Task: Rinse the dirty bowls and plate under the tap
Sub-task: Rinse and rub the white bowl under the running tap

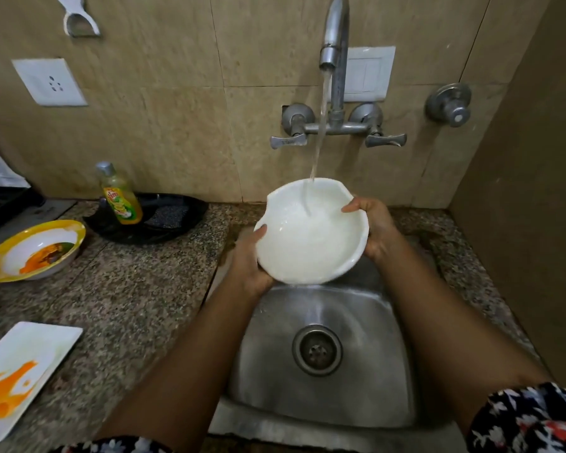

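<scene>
A white bowl (311, 233) is held over the steel sink (366, 371), tilted towards me, with water from the tap (335, 31) running into it. My left hand (250, 259) grips its left rim and underside. My right hand (374, 228) grips its right rim, thumb on the inside edge. On the counter at the left stands a yellow-rimmed bowl (33, 251) with orange food residue. Nearer me lies a white rectangular plate (23, 371) smeared with orange sauce.
A dish-soap bottle (120, 194) stands in a black tray (174, 220) with a scrubber, behind the granite counter (138, 305). Two tap handles (288, 140) sit on the tiled wall. A side wall closes in the right.
</scene>
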